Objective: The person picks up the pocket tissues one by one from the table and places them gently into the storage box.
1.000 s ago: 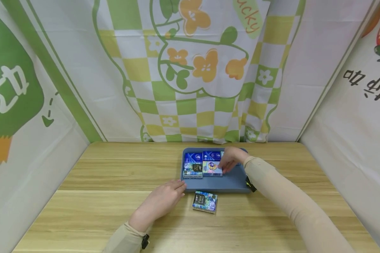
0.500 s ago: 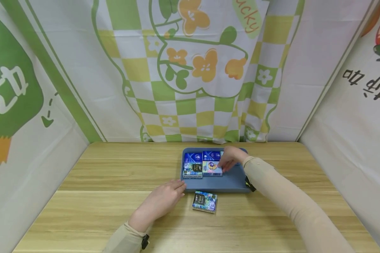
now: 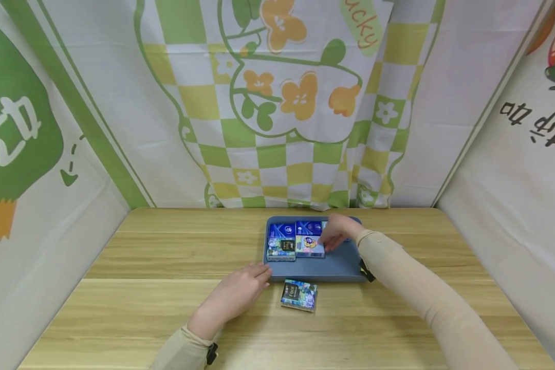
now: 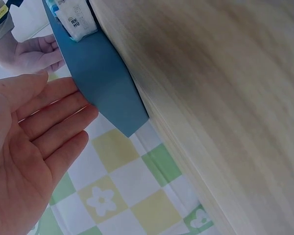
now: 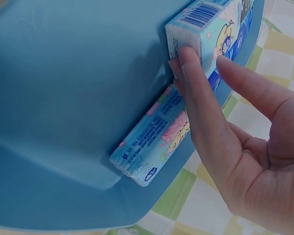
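Observation:
In the head view a blue-grey tray (image 3: 326, 269) holds several small tissue packs. My right hand (image 3: 338, 232) reaches into it, its fairly straight fingers touching the end of a light-blue cartoon tissue pack (image 3: 309, 246). The right wrist view shows the thumb near that pack's upper face. A second light-blue tissue pack (image 5: 152, 134) lies against the tray's far side, partly behind the fingers. My left hand (image 3: 237, 292) rests at the front left corner of the tray; in the left wrist view its fingers (image 4: 63, 117) are extended against the tray wall.
Two dark-blue tissue packs, one left (image 3: 282, 230) and one middle (image 3: 309, 227), lie along the tray's back. A floral tissue pack (image 3: 281, 248) sits in front of the left one. Another floral tissue pack (image 3: 299, 295) lies on the wooden table (image 3: 176, 246) before the tray.

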